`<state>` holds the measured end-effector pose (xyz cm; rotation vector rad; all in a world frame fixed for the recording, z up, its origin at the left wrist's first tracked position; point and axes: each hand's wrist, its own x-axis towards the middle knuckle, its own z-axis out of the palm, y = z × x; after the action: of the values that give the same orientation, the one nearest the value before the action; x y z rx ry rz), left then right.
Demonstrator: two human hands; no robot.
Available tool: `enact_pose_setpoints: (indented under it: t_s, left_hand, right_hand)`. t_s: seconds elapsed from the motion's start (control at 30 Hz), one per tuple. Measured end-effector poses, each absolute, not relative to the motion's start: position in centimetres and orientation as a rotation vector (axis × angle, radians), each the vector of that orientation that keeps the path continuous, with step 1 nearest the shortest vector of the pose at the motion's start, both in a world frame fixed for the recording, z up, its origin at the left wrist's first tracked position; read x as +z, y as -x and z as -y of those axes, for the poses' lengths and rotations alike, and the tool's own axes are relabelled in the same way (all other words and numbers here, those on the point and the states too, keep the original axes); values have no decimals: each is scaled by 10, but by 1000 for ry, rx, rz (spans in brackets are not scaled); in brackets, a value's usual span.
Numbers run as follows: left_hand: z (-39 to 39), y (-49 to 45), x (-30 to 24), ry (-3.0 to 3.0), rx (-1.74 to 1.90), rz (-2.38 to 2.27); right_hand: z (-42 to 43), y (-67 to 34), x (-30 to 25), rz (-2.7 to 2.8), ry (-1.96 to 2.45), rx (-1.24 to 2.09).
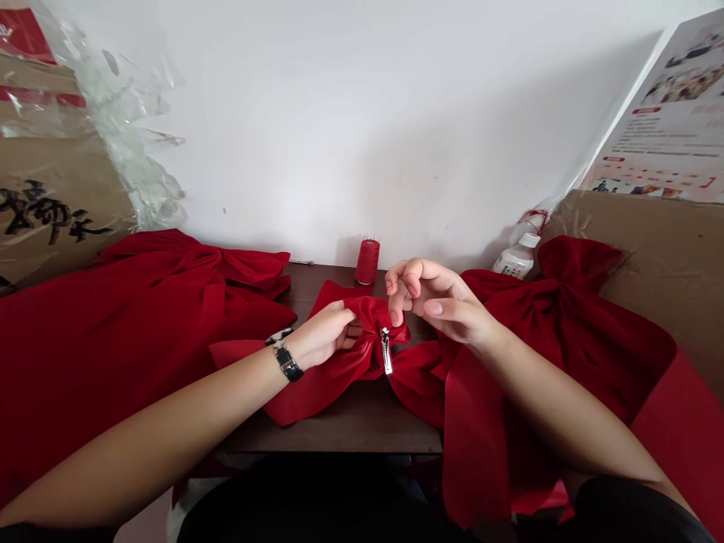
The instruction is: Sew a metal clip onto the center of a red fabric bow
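Pinching a red cloth bow (362, 354) — left fingers (339, 317) curled over its knot, right fingers (410, 283) half open and empty just above — with a metal alligator clip (386, 351) on it, atop a dark wooden table (333, 422); clipping seems in hand, and the clip wants steadying.

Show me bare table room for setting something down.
Bare wood of the table shows in two patches: a front strip between the centre bow and the table's front edge, and a small back patch between the spool and the left bow. Crowded: the middle, under the left hand and right hand, and the right end, under the right bow.
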<state>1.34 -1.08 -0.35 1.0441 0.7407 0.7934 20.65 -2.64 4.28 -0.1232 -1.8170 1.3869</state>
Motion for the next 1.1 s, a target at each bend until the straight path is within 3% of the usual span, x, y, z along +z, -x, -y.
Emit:
enact_pose_setpoints:
  t_s: [0.77,1.1]
  left_hand:
    - [9,-11,-3,-965,813,-762]
    - [12,-10,8,-1002,933,-741]
  right_hand:
    - [15,-215,44,1690,189,1277]
    - [32,-209,46,2214,545,670]
